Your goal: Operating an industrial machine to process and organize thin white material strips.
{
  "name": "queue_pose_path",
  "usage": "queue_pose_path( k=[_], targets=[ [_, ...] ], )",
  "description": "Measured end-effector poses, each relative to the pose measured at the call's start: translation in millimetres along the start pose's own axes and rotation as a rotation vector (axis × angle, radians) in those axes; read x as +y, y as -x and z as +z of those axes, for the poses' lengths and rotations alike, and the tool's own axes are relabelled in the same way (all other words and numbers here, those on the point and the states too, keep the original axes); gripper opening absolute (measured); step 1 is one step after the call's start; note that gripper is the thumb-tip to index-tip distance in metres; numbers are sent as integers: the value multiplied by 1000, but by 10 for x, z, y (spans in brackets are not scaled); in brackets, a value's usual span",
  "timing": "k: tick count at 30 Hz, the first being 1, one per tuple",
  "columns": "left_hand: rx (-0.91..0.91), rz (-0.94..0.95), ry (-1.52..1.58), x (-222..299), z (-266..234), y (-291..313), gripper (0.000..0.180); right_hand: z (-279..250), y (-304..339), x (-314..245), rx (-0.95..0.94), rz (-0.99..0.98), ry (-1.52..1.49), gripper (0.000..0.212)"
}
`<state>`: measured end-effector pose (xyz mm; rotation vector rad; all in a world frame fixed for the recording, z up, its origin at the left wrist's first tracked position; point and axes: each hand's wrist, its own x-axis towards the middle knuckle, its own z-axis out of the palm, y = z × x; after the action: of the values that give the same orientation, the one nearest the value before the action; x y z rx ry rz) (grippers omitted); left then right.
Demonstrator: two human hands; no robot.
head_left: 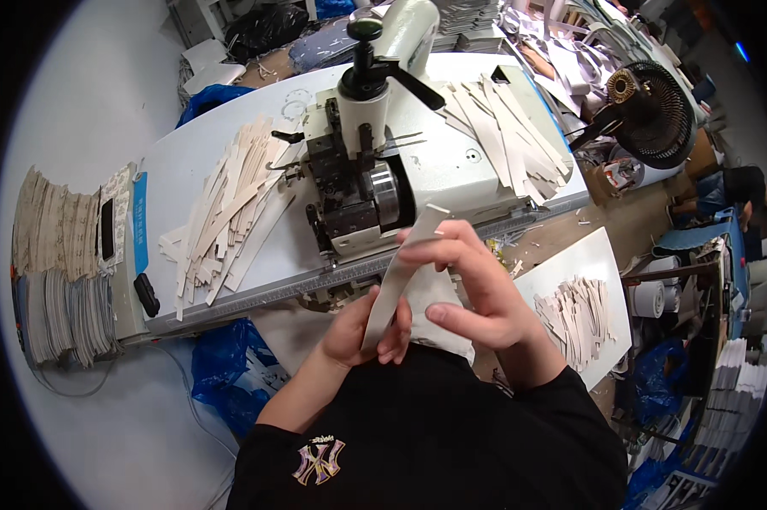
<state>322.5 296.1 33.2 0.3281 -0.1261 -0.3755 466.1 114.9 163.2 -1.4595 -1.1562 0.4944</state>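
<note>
A long, pale, slightly curved strip point(394, 285) is held up in front of my body. My left hand point(368, 330) is closed around its lower end, thumb against the strip. At the upper end, the fingers of my right hand point(481, 289) reach over the strip and touch it; the thumb stands well apart. Just beyond my hands is a white machine point(434, 170) with a black lever, dark metal parts and a shiny roller point(385, 194). To its left, a loose heap of pale strips point(230, 212) lies on the white table point(171, 161).
More strips point(519, 140) rest on the machine's right side. A ruler-like rail point(273, 293) edges the table. Right of me, a white board point(600, 255) carries small strips. A black fan point(651, 115) stands far right. Stacked sheets point(69, 314) and a blue bag point(230, 365) are left.
</note>
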Motion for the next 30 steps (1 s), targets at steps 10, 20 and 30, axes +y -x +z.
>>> queue_pose_path(
  k=[10,20,30],
  targets=[
    [456,171,-412,218,-260,187,54,-1494,-352,368,489,-206,415,55],
    [560,278,-599,457,-225,376,49,-1772,-133,849,633,-248,460,55],
    [760,360,-853,807,-284,453,43,-1821,326,1034,421,136,656,37]
  ],
)
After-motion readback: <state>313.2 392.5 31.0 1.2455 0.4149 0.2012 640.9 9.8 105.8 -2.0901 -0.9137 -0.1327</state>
